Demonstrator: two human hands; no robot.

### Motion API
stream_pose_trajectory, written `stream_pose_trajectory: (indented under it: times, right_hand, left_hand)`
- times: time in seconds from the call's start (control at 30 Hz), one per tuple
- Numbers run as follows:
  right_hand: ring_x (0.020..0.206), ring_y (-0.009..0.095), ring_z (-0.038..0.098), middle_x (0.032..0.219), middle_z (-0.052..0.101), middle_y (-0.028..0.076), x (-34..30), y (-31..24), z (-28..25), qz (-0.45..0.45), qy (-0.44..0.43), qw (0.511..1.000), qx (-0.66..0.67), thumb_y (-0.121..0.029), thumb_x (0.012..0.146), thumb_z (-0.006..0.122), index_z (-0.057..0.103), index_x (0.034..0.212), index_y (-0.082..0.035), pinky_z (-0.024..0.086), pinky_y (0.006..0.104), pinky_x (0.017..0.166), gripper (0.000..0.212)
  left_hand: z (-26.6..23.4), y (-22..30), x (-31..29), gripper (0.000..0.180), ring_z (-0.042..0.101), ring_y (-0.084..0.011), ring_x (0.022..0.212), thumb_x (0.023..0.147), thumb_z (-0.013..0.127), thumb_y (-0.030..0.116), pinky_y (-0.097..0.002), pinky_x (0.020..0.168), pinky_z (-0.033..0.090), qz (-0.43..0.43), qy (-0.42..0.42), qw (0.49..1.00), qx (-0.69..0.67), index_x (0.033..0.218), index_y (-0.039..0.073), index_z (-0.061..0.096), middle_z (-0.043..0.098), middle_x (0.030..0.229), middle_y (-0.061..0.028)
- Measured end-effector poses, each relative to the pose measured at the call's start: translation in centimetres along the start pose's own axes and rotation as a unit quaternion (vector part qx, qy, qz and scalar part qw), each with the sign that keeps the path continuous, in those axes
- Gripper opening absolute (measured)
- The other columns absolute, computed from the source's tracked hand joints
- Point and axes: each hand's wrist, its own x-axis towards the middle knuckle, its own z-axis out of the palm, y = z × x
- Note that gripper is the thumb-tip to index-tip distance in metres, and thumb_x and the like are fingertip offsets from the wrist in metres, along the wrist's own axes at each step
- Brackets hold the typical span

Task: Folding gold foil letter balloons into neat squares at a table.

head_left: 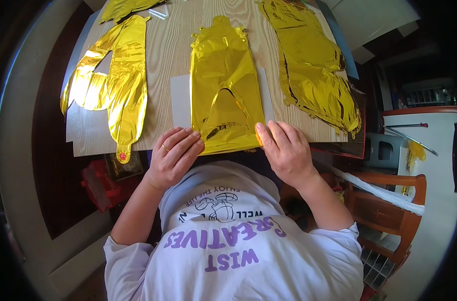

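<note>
A flat, uninflated gold foil balloon lies lengthwise in front of me, over a white sheet that shows along both sides. Its near edge reaches the table's front edge. My left hand is closed at the near left corner, fingertips pressed on the foil and thumb hidden below. At the near right corner my right hand pinches the foil. Something small and orange shows by its fingertips; I cannot tell what it is. A slanting fold crosses the balloon's near half.
Another gold foil balloon lies on the left, its tail over the table's edge. A stack of gold foil covers the right side. Small clear tubes lie at the back. A wooden chair stands at the lower right.
</note>
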Motion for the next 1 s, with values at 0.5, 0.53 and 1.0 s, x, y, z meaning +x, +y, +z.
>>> stream_pose_trajectory:
  times: [0.5, 0.53, 1.0]
  right_hand:
    - [0.104, 0.03, 0.065, 0.116, 0.066, 0.014, -0.22, 0.0, 0.21, -0.007, 0.036, 0.999, -0.012, -0.012, 0.09, 0.068, 0.065, 0.12, -0.01, 0.057, 0.038, 0.083, 0.029]
    - [0.105, 0.031, 0.065, 0.116, 0.066, 0.015, -0.31, -0.04, 0.21, -0.006, 0.035, 0.999, -0.014, -0.013, 0.091, 0.068, 0.065, 0.118, -0.01, 0.057, 0.0382, 0.083, 0.027]
    - [0.107, 0.036, 0.065, 0.118, 0.065, 0.022, -0.27, -0.09, 0.08, -0.02, 0.028, 0.999, -0.021, -0.012, 0.092, 0.06, 0.063, 0.115, -0.005, 0.057, 0.0419, 0.086, 0.024]
  left_hand:
    - [0.05, -0.13, -0.4, 0.03, 0.068, -0.0291, 0.11, 0.078, 0.079, 0.004, -0.0466, 0.098, 0.054, 0.0, -0.003, 1.0, 0.004, 0.107, 0.004, 0.07, 0.071, 0.116, -0.0118]
    - [0.07, -0.16, -0.39, 0.03, 0.067, -0.0293, 0.11, 0.078, 0.078, 0.003, -0.0466, 0.097, 0.054, 0.001, -0.003, 1.0, 0.003, 0.107, 0.003, 0.07, 0.071, 0.116, -0.012]
    - [0.32, -0.36, -0.52, 0.033, 0.067, -0.0295, 0.108, 0.076, 0.078, 0.0, -0.0458, 0.094, 0.056, 0.007, 0.007, 1.0, 0.01, 0.108, 0.003, 0.07, 0.07, 0.116, -0.0122]
